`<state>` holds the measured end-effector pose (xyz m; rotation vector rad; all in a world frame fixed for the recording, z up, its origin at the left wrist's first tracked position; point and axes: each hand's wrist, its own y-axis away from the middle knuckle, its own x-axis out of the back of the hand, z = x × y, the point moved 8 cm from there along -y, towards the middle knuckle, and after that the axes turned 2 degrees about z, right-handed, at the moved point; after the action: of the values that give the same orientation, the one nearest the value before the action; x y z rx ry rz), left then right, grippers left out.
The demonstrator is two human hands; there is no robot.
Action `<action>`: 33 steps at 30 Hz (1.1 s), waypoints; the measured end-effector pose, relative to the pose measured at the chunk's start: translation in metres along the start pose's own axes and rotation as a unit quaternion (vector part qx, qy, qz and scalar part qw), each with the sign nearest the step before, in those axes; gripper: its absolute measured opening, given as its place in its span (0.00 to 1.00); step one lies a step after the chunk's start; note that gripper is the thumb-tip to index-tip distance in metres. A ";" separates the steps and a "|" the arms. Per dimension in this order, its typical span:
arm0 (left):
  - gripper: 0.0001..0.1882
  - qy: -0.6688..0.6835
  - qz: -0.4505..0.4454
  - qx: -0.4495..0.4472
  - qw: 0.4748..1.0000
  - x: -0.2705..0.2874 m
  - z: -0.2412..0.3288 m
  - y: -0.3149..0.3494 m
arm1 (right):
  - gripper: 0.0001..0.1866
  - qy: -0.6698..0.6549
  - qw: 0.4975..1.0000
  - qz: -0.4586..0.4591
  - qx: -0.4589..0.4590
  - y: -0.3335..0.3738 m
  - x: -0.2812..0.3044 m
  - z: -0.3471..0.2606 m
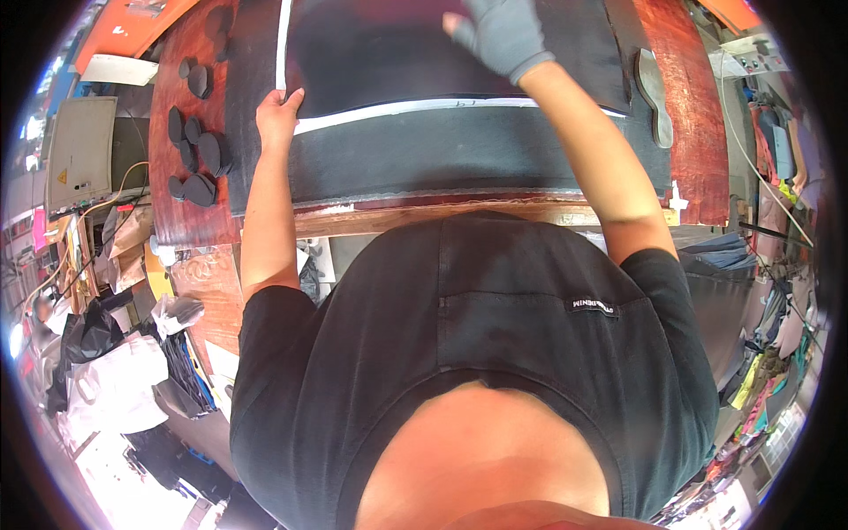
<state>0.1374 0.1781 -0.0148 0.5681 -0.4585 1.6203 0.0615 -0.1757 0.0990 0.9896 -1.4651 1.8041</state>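
Observation:
A smooth dark sheet point(397, 66) with white edging lies on a larger black sheet point(424, 155) on the reddish-brown work table. At its near left corner my bare left hand point(278, 115) is closed on the edge, thumb against the sheet; the remaining fingers are hidden. Over the right part of the sheet is my right hand point(508, 44) in a grey glove that leaves the thumb tip bare. Its thumb stands apart and it holds nothing visible. The fingers run out of the top of the picture. Whether the palm touches the sheet I cannot tell.
Several black sole-shaped pieces point(212, 153) lie at the table's left side. A grey sole-shaped piece point(654, 97) rests at the right. A wooden strip point(424, 216) forms the table's near edge. Bags point(115, 380) stand at lower left; folded material point(720, 253) sits at right.

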 end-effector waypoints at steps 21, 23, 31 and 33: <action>0.24 -0.245 -0.227 -0.460 0.823 -0.187 0.169 0.118 | 0.25 -0.110 0.993 -0.013 -0.041 0.118 -0.031 0.022; 0.22 -0.298 -0.245 -0.468 0.795 -0.191 0.169 0.117 | 0.26 -0.105 0.994 0.003 -0.040 0.121 -0.028 0.027; 0.06 -0.200 -0.178 -0.642 0.719 -0.185 0.188 0.127 | 0.28 -0.101 0.993 -0.020 -0.052 0.113 -0.031 0.030; 0.06 -0.155 -0.142 -0.661 0.721 -0.180 0.183 0.133 | 0.27 -0.103 0.993 -0.024 -0.059 0.113 -0.031 0.031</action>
<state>0.0380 -0.0909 0.0263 -0.2222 -1.5091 0.5581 -0.0099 -0.2290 0.0163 1.1673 -1.6363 1.6000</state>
